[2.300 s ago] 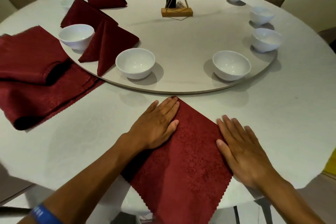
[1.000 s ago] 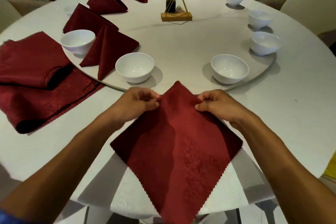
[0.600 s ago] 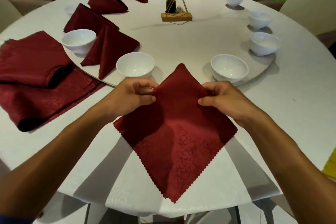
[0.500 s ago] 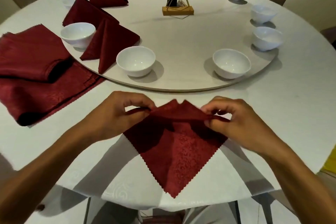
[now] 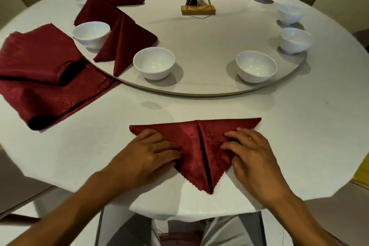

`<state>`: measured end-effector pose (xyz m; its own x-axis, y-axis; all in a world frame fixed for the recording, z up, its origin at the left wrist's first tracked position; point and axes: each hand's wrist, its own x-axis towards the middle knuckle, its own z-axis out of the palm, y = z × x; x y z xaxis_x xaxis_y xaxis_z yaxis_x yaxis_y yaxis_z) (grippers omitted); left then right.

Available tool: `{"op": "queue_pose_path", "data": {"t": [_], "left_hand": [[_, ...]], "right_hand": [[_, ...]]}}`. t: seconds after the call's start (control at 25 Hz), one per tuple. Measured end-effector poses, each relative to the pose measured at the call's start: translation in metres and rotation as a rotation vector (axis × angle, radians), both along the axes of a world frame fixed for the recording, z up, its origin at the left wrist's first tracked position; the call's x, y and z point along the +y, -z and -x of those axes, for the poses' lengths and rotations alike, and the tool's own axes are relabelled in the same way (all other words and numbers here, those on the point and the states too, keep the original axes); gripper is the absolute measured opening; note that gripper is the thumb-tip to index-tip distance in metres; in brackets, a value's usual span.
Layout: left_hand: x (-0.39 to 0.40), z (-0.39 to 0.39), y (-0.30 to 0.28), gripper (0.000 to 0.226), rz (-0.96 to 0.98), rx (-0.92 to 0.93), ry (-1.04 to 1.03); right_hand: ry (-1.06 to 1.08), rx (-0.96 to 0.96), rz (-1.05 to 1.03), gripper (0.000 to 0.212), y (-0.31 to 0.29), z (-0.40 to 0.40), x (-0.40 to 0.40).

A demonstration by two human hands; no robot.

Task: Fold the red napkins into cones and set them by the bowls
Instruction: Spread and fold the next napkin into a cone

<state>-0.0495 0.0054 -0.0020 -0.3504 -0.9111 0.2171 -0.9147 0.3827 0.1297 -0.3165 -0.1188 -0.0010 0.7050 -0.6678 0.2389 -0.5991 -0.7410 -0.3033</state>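
Left hand [image 5: 148, 156]: fingers flat, pressing the left flap of the red napkin [image 5: 196, 146]. Right hand [image 5: 250, 154]: fingers spread flat on the right flap. Napkin: downward-pointing triangle between and under both hands, centre crease running between them (lower tip toward the person). Beyond the fingertips: two white bowls [image 5: 153, 63] on the turntable [image 5: 199, 46]; left of them, folded cones [image 5: 122, 40] and stacked napkins [image 5: 40, 70]

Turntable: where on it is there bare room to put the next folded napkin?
The turntable has a bare patch between the two nearest bowls, one left and one right. Its middle, in front of the wooden stand, is bare too. The left side is crowded with standing napkin cones and bowls.
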Motion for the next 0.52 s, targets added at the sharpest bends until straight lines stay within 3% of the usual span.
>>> {"op": "queue_pose_path", "data": {"t": [0.08, 0.12, 0.2, 0.32, 0.52], "left_hand": [[-0.004, 0.025, 0.005, 0.029, 0.048, 0.044, -0.052], [-0.005, 0.033, 0.006, 0.028, 0.060, 0.073, -0.083], [-0.006, 0.031, 0.001, 0.037, 0.036, 0.104, -0.197], [0.005, -0.006, -0.009, 0.051, -0.032, 0.221, -0.320], [0.015, -0.049, -0.006, 0.024, -0.074, 0.612, -0.308]], "right_hand": [[0.111, -0.091, -0.056, 0.031, -0.006, -0.006, 0.013], [0.154, -0.074, -0.117, 0.038, -0.007, -0.009, 0.024], [0.140, 0.081, -0.209, 0.058, -0.001, -0.016, 0.048], [0.119, 0.282, -0.206, 0.062, 0.012, -0.021, 0.067], [0.196, 0.303, -0.068, 0.058, 0.007, -0.028, 0.072]]}}
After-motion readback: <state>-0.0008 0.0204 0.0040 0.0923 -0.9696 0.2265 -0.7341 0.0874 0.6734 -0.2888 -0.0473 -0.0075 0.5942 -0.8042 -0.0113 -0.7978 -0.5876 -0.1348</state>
